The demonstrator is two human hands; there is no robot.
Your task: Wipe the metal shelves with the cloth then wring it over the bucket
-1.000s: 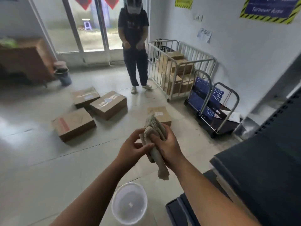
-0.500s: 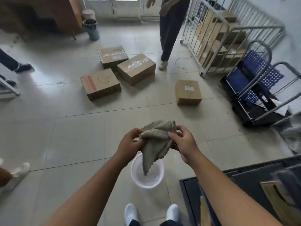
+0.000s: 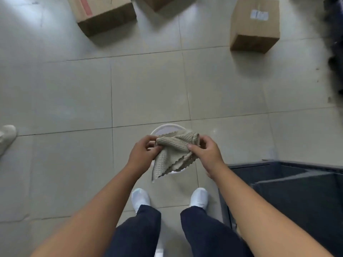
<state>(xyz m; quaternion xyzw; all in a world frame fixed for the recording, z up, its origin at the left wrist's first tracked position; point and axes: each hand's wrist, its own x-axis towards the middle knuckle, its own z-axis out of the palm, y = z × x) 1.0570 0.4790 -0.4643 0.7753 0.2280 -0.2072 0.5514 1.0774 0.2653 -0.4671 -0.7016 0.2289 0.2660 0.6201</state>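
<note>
Fingers of the left hand (image 3: 142,153) and right hand (image 3: 205,152) pinch the cloth (image 3: 173,152) at its two upper ends, each grip closed on it. Cloth hangs bunched over the white bucket (image 3: 163,127) on the floor (image 3: 74,101). Shelf (image 3: 297,191) stands to the right; boxes (image 3: 255,25) lie beyond.
</note>
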